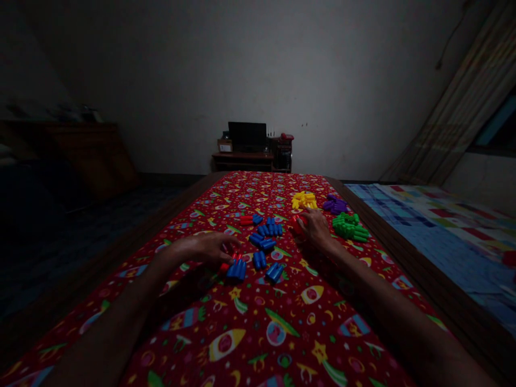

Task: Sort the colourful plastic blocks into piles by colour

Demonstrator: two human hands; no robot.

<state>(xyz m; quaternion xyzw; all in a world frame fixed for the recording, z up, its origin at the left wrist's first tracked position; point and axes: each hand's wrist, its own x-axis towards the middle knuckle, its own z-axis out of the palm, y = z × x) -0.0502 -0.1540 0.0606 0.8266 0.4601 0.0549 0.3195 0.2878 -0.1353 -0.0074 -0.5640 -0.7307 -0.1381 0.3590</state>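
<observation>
My left hand (203, 248) lies on the red patterned tablecloth (258, 322) with its fingers closed around a red piece (226, 265), beside a small bundle of blue pieces (237, 270). My right hand (316, 228) rests farther out, fingers curled on red pieces (297, 223). Between the hands several blue plastic pieces (266, 236) lie scattered. A loose red piece (246, 219) sits beyond them.
Sorted piles sit near the far right of the table: yellow (304, 200), purple (335, 204), green (350, 227). A quilted mat (435, 226) lies to the right. A low desk with a dark screen (247, 136) stands by the back wall. The room is dim.
</observation>
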